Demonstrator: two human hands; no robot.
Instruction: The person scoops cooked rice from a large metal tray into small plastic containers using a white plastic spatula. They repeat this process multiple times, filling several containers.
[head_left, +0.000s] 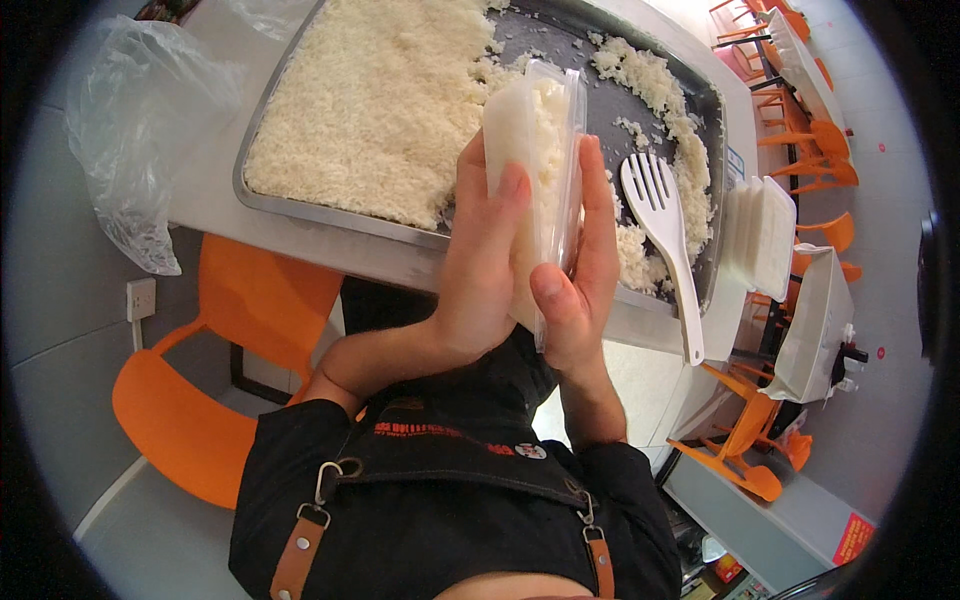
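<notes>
Between my two palms stands a clear plastic food container (555, 187), tipped up on its side and packed with white rice. My left hand (480, 262) presses flat against its translucent left face. On the opposite face lies my right hand (581, 300), its thumb across the near end. Behind them is a large metal tray (536, 34). Cooked rice (367, 105) covers its left part thickly, while the right part shows bare metal with scattered clumps. A white slotted rice spatula (675, 247) rests in the tray, its handle sticking out over the front rim.
Crumpled clear plastic bags (142, 120) lie at the table's left end. A stack of white plastic containers or lids (761, 232) stands right of the tray. An orange chair (255, 300) is close on my left. Farther right are more tables and orange chairs (817, 150).
</notes>
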